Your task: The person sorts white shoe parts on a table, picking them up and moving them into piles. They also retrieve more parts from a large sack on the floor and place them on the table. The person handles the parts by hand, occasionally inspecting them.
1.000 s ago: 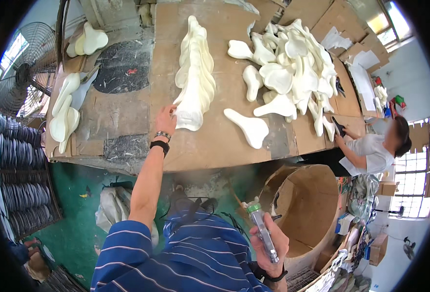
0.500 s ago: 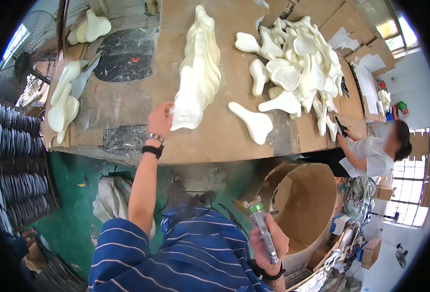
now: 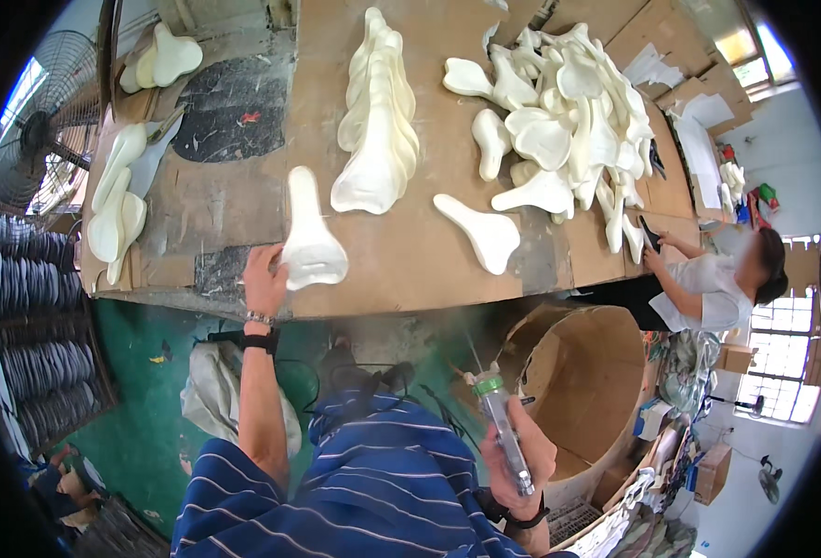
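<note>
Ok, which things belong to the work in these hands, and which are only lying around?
Apparently in use:
left hand, touching a cream saddle-shaped piece
right hand, holding a green-collared tool
row of similar pieces

Apparently just lying about:
red scrap
pale sack
cardboard drum

The person before me extends the left arm (image 3: 262,405) forward, left hand (image 3: 265,281) palm-down with fingers partly bent, while the right hand (image 3: 527,454), right of the left hand and nearer the torso, maintains a closed grip.
</note>
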`<action>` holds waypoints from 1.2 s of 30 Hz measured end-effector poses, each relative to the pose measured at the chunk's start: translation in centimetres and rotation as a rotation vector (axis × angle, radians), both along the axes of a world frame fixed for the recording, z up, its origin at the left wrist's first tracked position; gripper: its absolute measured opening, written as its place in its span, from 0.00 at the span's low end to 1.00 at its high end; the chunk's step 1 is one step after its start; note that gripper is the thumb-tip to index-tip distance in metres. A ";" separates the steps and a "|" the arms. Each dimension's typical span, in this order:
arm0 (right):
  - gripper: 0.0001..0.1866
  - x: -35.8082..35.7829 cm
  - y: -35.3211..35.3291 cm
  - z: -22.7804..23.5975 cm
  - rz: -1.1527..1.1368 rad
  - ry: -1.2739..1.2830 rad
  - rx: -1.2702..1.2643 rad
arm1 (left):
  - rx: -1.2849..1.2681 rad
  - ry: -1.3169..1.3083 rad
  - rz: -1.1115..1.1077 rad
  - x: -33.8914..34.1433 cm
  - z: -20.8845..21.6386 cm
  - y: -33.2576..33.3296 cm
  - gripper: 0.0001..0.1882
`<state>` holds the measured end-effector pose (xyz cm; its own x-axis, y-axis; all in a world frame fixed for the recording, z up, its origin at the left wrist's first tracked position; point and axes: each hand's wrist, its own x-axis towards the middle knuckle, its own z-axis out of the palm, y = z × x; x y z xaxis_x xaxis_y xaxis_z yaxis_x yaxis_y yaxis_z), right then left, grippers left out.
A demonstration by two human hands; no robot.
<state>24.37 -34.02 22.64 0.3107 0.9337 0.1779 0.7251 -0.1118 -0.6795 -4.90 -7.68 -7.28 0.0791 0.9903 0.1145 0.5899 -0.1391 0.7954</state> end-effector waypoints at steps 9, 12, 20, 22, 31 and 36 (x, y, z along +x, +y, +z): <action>0.29 -0.2 -0.6 -1.0 -0.011 0.185 0.004 | 0.114 0.093 -0.284 10.5 -3.1 11.1 0.23; 0.29 -0.7 -0.1 -0.7 -0.051 0.129 -0.037 | 0.043 0.124 -0.305 11.3 -3.0 11.1 0.22; 0.29 -0.6 -0.3 -1.5 -0.212 0.213 -0.090 | -0.369 -0.366 -0.382 17.2 4.5 4.0 0.29; 0.30 0.2 0.0 -2.0 -0.183 0.244 -0.201 | -0.133 -0.786 -0.593 25.9 8.0 7.6 0.36; 0.27 2.8 2.0 -1.6 -0.049 0.259 -0.064 | 0.333 -0.495 -0.564 28.8 21.5 11.9 0.26; 0.31 3.6 2.5 -0.9 0.093 0.233 -0.156 | 0.127 0.071 0.104 17.7 4.9 15.9 0.27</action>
